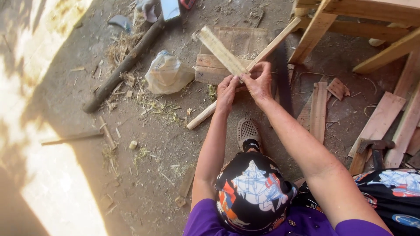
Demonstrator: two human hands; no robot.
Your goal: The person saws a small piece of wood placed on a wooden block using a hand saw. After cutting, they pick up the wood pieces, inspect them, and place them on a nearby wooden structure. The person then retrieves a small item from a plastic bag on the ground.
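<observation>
Down near the bottom, patterned knees [253, 196] are sticking out over a grey shoe [248, 131] on the dirt floor [144, 148]. Just past that, both hands are working where two wooden slats cross: the left hand [226, 92] is pinching the long slat [245, 70] (the one running diagonally from the floor up toward the frame), and the right hand [259, 81] is gripping the short slat [221, 50] right on the crossing. A saw [282, 78] is lying just beside them. Further out, a plastic bag [168, 74] and a log [124, 65] are lying on the floor, and a wooden frame [350, 22] is standing at top right.
</observation>
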